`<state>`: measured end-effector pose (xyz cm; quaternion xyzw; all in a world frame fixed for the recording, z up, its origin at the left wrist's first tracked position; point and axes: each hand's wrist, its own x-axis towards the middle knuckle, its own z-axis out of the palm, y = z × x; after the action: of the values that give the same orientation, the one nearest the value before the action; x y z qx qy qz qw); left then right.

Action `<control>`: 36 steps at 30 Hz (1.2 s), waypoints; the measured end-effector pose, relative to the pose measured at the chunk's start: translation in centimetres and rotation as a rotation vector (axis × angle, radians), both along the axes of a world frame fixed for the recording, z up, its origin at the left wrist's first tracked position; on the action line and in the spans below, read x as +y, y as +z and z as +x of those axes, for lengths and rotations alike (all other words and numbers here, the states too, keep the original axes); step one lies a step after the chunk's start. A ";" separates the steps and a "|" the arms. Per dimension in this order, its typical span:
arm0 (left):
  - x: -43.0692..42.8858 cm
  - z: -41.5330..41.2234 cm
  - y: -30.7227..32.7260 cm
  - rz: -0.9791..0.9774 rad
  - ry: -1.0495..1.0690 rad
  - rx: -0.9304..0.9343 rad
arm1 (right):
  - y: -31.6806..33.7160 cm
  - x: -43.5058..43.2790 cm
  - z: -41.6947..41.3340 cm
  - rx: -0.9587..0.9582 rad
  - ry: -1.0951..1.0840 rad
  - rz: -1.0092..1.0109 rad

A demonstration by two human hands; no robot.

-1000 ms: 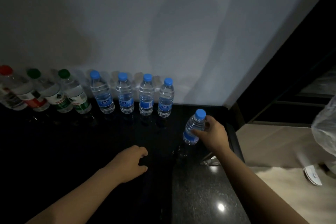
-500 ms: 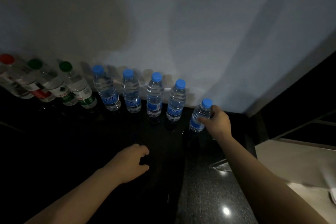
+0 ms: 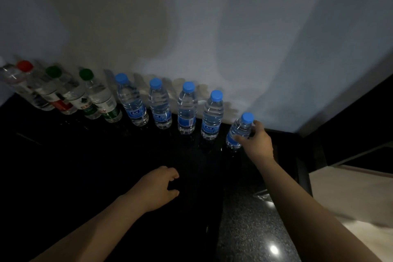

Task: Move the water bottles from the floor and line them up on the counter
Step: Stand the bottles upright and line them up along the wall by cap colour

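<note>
My right hand (image 3: 256,143) grips a clear blue-capped water bottle (image 3: 239,130) that stands at the right end of a row on the dark counter (image 3: 106,176), close to the wall. To its left stand several more blue-capped bottles (image 3: 211,116), then two green-capped bottles (image 3: 100,95) and a red-capped bottle (image 3: 32,85), all against the wall. My left hand (image 3: 158,187) rests on the counter nearer to me, fingers loosely curled, holding nothing.
The white wall (image 3: 212,38) runs behind the row. The counter's right edge (image 3: 302,176) drops to a pale floor (image 3: 350,198). A speckled stone strip (image 3: 251,229) lies between my arms, with a light spot reflected on it.
My right hand carried the blue-capped bottle from the counter's front right edge back toward the wall and stood it beside the row. My left hand stayed put.
</note>
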<state>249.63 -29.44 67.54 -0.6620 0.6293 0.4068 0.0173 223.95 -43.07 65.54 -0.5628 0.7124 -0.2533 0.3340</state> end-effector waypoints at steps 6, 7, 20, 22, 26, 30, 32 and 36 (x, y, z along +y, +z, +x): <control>1.7 0.2 0.8 -0.027 0.032 0.022 | 0.7 4.3 0.6 0.073 -0.003 -0.039; 2.1 0.5 1.0 -0.023 0.037 0.020 | 0.8 5.1 1.0 0.090 0.021 -0.037; 8.5 10.1 3.0 -0.050 0.148 0.028 | 3.1 13.3 15.0 0.140 0.483 0.013; 10.2 13.0 3.5 -0.059 0.182 0.035 | 3.2 14.8 18.3 0.133 0.548 0.023; 14.2 19.7 4.9 -0.077 0.235 0.029 | 3.6 18.0 25.6 0.125 0.682 0.007; 18.2 27.0 6.6 -0.103 0.300 0.042 | 4.4 20.6 32.7 0.083 0.779 -0.016; 20.1 30.7 7.5 -0.126 0.327 0.077 | 5.1 21.6 36.4 0.063 0.813 -0.015; 21.8 34.8 8.2 -0.177 0.364 0.102 | 5.9 22.2 40.8 0.070 0.881 -0.007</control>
<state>284.42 -7.68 75.79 -0.7421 0.5328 0.3793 -0.1468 264.76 -20.91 71.43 -0.8221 0.4144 -0.0702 0.3839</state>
